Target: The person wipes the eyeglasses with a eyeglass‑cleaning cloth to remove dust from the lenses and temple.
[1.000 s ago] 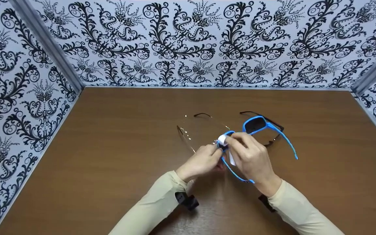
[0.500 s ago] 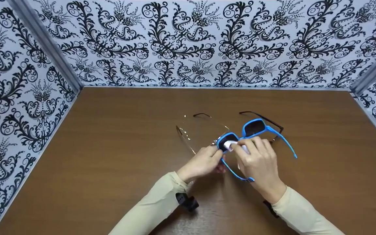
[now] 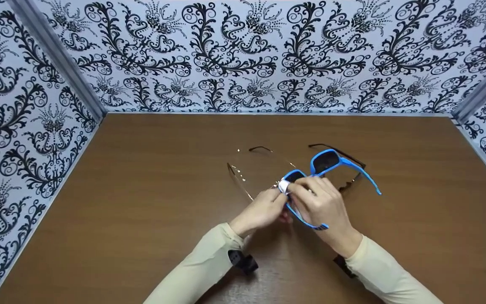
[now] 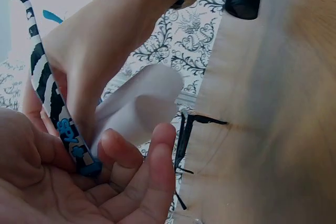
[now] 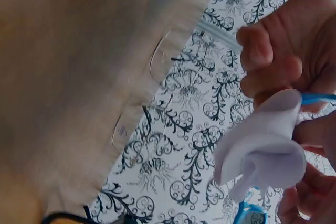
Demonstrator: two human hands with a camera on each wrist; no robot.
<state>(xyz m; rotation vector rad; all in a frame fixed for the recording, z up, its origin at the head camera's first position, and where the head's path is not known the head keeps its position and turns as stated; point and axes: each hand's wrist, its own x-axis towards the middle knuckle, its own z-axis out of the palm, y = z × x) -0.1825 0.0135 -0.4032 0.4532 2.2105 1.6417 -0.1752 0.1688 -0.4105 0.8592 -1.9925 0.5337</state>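
Note:
Blue-framed sunglasses (image 3: pixel 325 162) with dark lenses are held above the table. My left hand (image 3: pixel 260 211) pinches them at the left lens's outer edge, by the hinge. One temple arm (image 4: pixel 44 77), zebra-striped on its inner side, rises past the left palm in the left wrist view. My right hand (image 3: pixel 321 204) holds a white cloth (image 3: pixel 284 186) against the left lens, covering part of it. Folds of the cloth (image 5: pixel 262 140) hang loosely between both hands in the right wrist view. The right fingertips are partly hidden behind the cloth.
Thin wire-framed eyeglasses (image 3: pixel 243 179) lie on the brown table (image 3: pixel 163 160) just beyond the left hand. Dark-framed glasses (image 3: pixel 357 161) rest behind the sunglasses, partly covered by them. Patterned panels (image 3: pixel 234 59) border the table at the back and sides.
The right hand with the cloth shifts right and down across the left lens, then back left to its outer edge. The sunglasses tilt slightly; the left hand stays nearly still.

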